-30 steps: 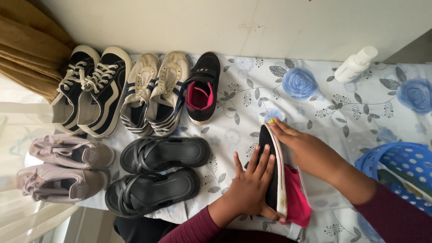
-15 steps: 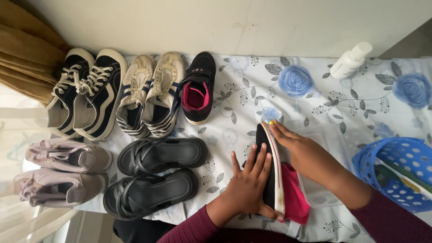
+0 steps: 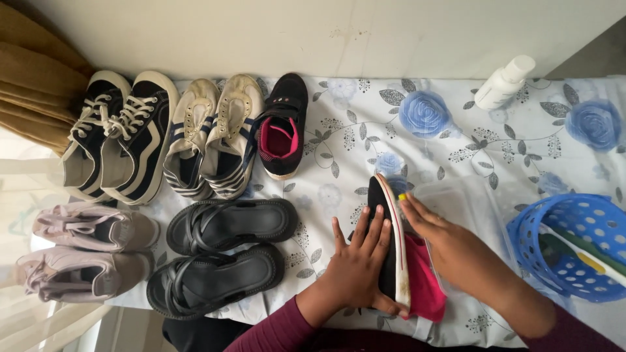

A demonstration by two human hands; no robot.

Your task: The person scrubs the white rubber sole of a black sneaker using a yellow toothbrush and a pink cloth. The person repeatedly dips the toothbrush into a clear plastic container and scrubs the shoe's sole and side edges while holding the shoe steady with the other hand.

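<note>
- Black shoe (image 3: 386,248): on edge on the flowered table (image 3: 456,140), pink lining partly hidden.
- Left hand (image 3: 357,264): flat against its side, grip loosely closed round the heel.
- Right hand (image 3: 450,251): fingers extended along the sole; grip unclear.

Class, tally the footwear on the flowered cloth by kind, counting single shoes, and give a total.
Black lace-up sneakers: 2
Cream striped sneakers: 2
Black-and-pink shoes, one lying, one held on edge: 2
Black sandals: 2
Pale pink shoes: 2
Total: 10
</note>
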